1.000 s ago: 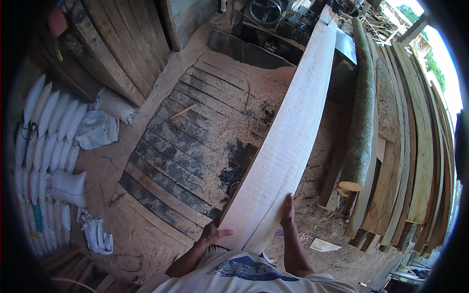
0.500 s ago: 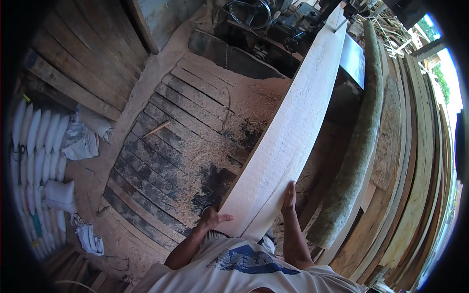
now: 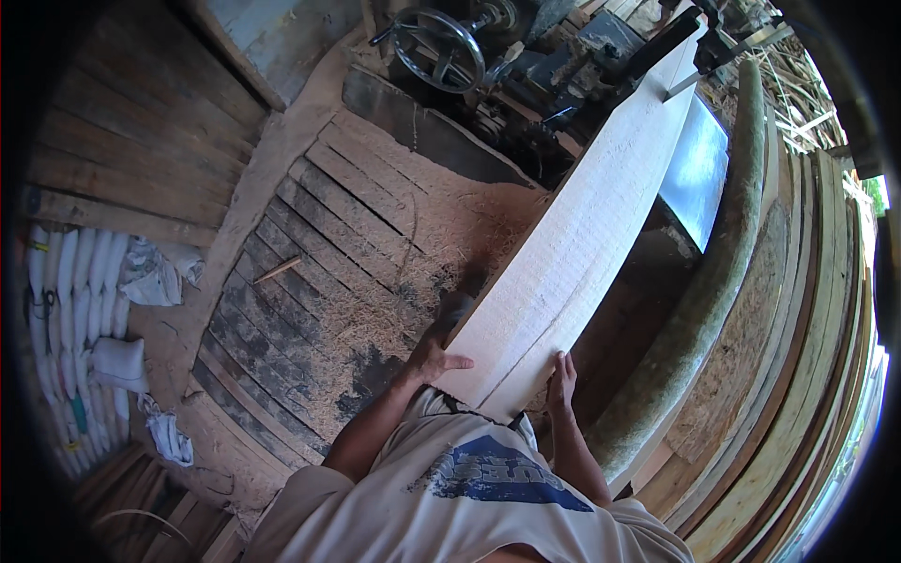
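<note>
A long, pale sawn plank (image 3: 587,230) stretches from my waist toward the machine at the far right, with a dark crack along its near half. My left hand (image 3: 439,362) grips the left edge near the close end, thumb on top and fingers hidden underneath. On the opposite edge, my right hand (image 3: 561,381) holds the plank with its fingertips upward along the side. At the far end, a thin metal saw blade (image 3: 682,85) crosses the plank's surface. A shiny metal table plate (image 3: 699,174) shows beside the plank.
A machine with a handwheel (image 3: 437,51) stands ahead. Sawdust (image 3: 375,310) covers the slatted floor (image 3: 272,328). To the right lie a rounded log (image 3: 694,328) and stacked boards (image 3: 798,375). White sacks (image 3: 89,281) are piled at the left.
The plank and both my hands have advanced toward the saw blade. The machine and handwheel now appear closer and lower in view. Both hands keep their hold on the plank.
</note>
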The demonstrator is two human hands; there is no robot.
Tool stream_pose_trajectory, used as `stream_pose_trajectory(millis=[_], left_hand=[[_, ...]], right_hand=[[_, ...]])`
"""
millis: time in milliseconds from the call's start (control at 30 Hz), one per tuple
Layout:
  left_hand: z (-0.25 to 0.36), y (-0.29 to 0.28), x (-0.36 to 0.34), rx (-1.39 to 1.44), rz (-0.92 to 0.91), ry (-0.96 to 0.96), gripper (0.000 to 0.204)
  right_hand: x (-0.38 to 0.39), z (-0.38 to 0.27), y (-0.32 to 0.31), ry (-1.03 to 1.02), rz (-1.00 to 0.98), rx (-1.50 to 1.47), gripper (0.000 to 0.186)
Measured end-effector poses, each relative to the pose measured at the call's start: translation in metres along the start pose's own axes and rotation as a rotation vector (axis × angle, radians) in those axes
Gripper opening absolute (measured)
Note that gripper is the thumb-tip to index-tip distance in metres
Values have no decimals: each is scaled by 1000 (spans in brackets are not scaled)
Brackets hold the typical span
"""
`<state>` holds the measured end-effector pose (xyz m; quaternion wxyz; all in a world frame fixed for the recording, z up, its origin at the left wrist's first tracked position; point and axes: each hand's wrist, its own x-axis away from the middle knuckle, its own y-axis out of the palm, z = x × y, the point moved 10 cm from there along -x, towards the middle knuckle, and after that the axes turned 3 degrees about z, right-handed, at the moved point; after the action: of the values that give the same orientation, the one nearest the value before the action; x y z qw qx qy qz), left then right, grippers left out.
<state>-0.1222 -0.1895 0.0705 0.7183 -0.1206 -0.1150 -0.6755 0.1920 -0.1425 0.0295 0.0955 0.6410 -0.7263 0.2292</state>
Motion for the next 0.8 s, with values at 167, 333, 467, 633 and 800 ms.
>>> stream_pose_trajectory(millis=[167,333,467,633,800], left_hand=[[13,31,-131,15,-35,-75,71],[40,66,-255,1,-143,-173,70],[68,83,-341,-89,-176,-260,63],[109,72,-436,11,176,-193,66],[47,66,-405,-128,69,-252,47]], right_hand=[[0,-6,-15,102,-85,34,36],[-79,-39,-10,-127,81,-99,37],[-154,-107,-14,-216,289,101,38],[-265,-139,-27,-250,541,-236,34],[-353,-208,-25,-281,684,-176,38]])
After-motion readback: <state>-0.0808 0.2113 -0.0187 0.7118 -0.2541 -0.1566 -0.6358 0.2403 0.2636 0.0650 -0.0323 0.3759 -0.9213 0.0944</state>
